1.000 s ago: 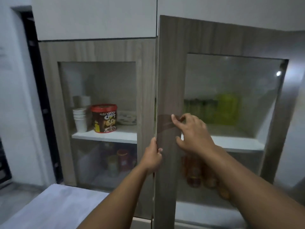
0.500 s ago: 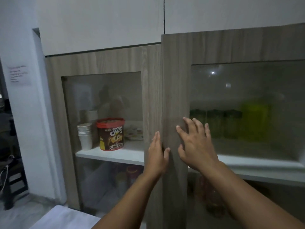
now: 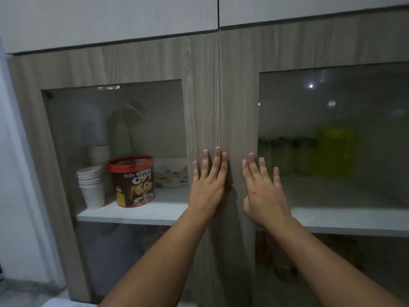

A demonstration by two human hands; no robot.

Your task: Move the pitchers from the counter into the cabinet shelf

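Note:
Both wooden cabinet doors with frosted glass panes are shut. My left hand [image 3: 209,185] lies flat with fingers spread on the left door [image 3: 199,96], its fingertips at the seam. My right hand [image 3: 264,191] presses flat on the right door [image 3: 239,96]. Behind the right pane, on the white shelf [image 3: 354,220], stand a yellow-green pitcher [image 3: 336,151] and several darker green pitchers [image 3: 287,156], blurred by the glass. Neither hand holds anything.
Behind the left pane sit a stack of white paper cups [image 3: 91,186], a red-lidded Choco Chips tub [image 3: 132,181] and a dotted plate [image 3: 171,176]. Dim jars show on the lower shelf. A white wall [image 3: 13,173] is at the left.
The right door swung from open to shut. Both hands went from gripping its edge to lying flat on the doors. The view moved closer.

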